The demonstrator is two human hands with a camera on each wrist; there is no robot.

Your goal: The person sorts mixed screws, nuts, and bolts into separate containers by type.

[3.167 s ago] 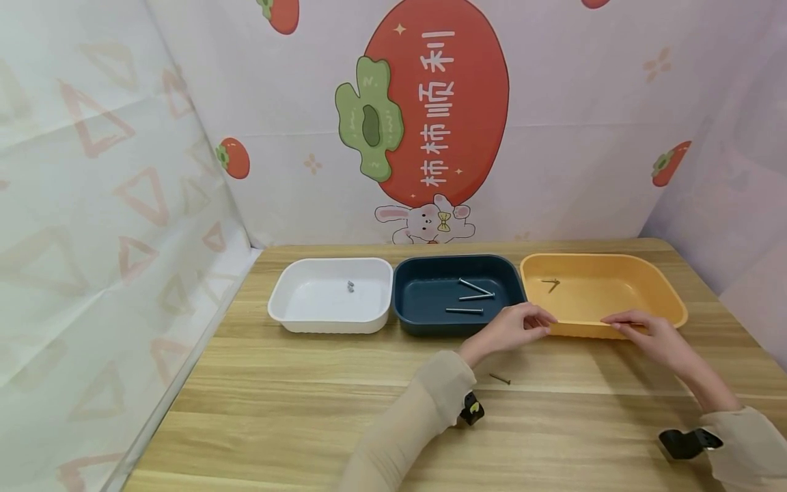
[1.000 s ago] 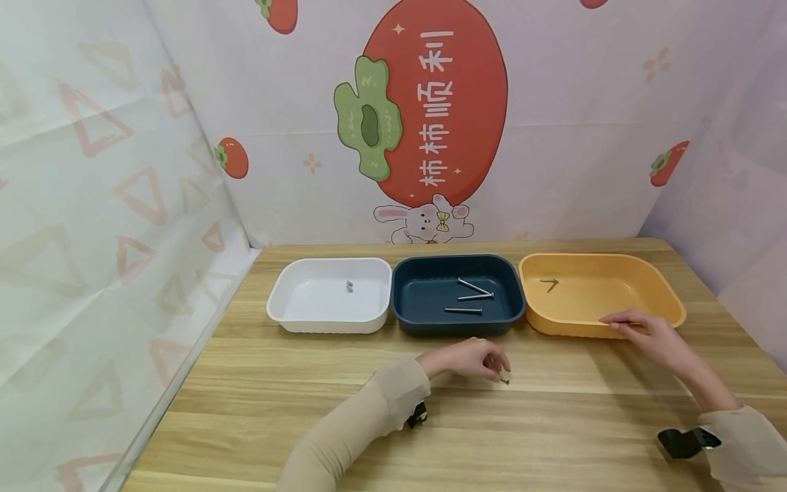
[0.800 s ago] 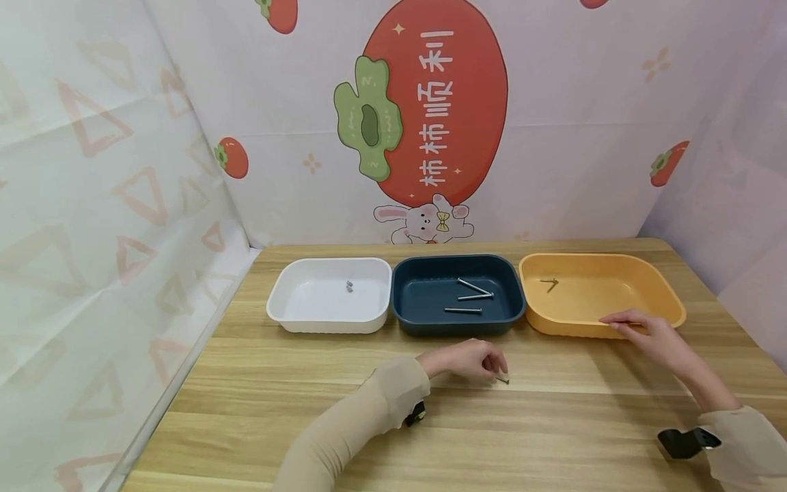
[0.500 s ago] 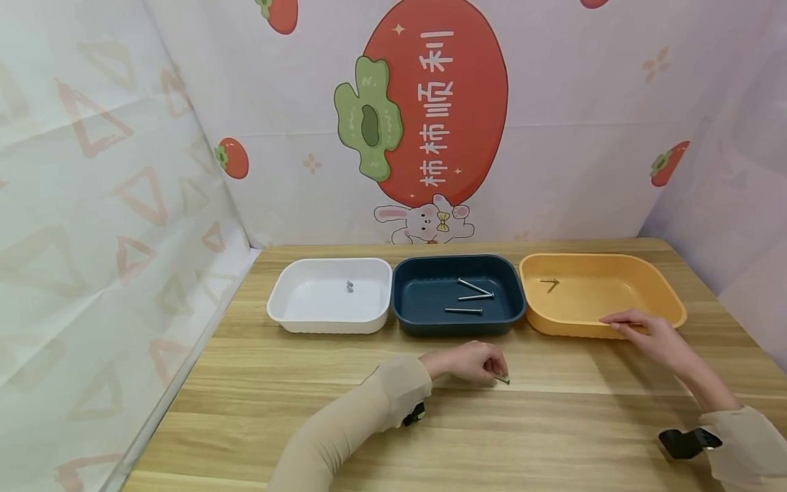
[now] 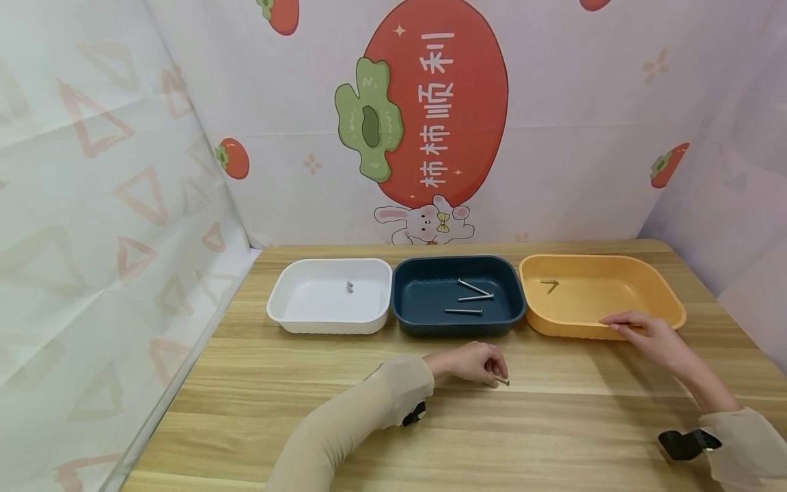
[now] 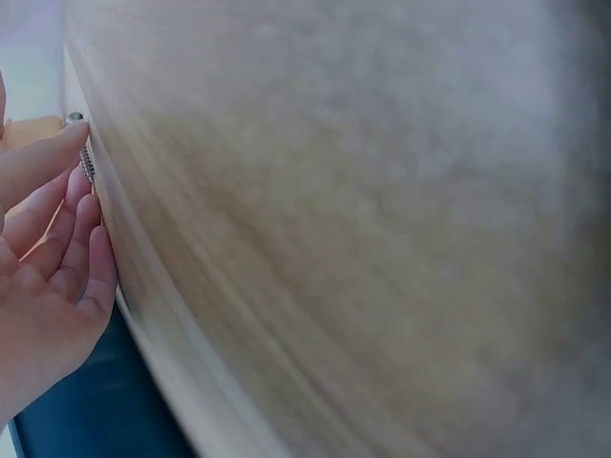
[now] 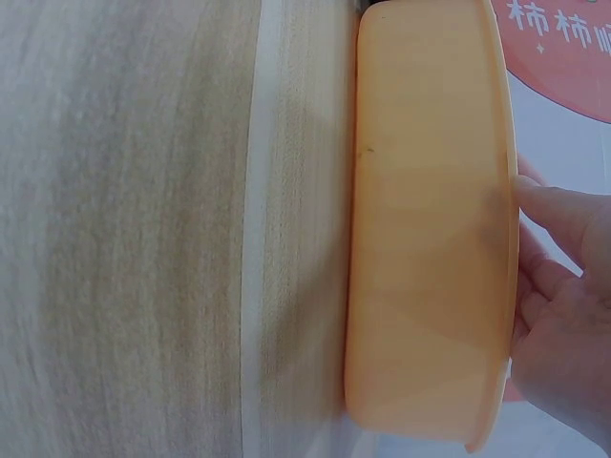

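On the wooden table in front of the dark blue tray (image 5: pixel 458 328), my left hand (image 5: pixel 475 362) pinches a small screw (image 5: pixel 503 380) between thumb and fingertips. The left wrist view shows the screw's (image 6: pixel 87 162) threads and head beside the thumb; the other fingers curl loosely behind it. My right hand (image 5: pixel 654 339) grips the front rim of the yellow tray (image 5: pixel 590 331), with the thumb on the near side and fingers over the edge, as the right wrist view shows. Two brass-coloured screws (image 5: pixel 552 284) lie inside the yellow tray.
Several trays stand in a row at the back of the table (image 5: pixel 529 444). Three long silver bolts (image 5: pixel 464 311) lie in the dark blue tray. The white tray (image 5: pixel 326 327) on the left holds small silver pieces (image 5: pixel 350 287). A printed cloth backdrop (image 5: pixel 283 198) rises behind.
My left hand has left the yellow tray's rim, moved left and down to the screw on the table, and pinched it. The right hand has stayed on the rim.
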